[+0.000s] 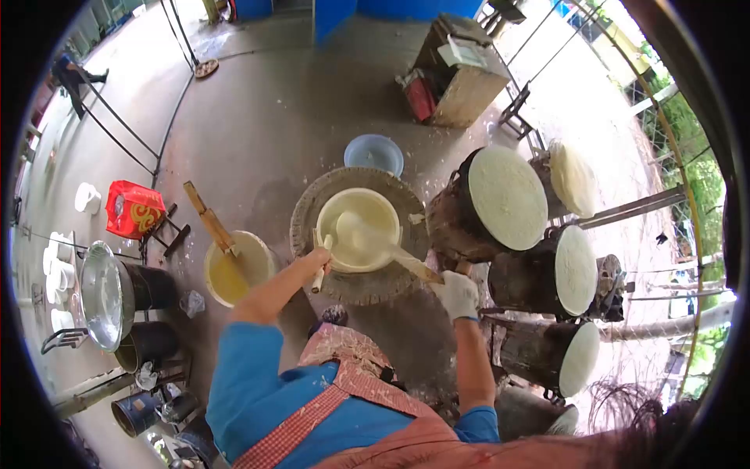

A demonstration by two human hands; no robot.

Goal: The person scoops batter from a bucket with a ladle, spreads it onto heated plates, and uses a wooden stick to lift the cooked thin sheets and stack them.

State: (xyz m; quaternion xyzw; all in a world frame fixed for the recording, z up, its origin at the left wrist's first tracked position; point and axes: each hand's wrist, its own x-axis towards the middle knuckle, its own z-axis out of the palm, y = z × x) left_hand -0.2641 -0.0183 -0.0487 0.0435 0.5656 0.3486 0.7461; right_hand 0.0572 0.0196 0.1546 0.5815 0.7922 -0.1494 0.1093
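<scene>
A cream-coloured bucket (323, 216) stands on a round, rough-edged stone base (306, 205) in front of me, with pale, thick batter (367, 246) inside. My left hand (317, 259) is bare and closed round a short pale stick-like handle (318, 281) at the bucket's left side. In a white work glove, my right hand (458, 295) grips the end of a wooden paddle (414, 264). The paddle slants over the right rim, and its far end is down in the batter.
A tub of yellowish liquid (226, 283) with a wooden plank (208, 219) stands left. Large pots with pale tops (508, 199) line the right. Beyond the bucket sits a blue basin (373, 148). A metal basin (105, 293) and red bag (134, 209) are far left.
</scene>
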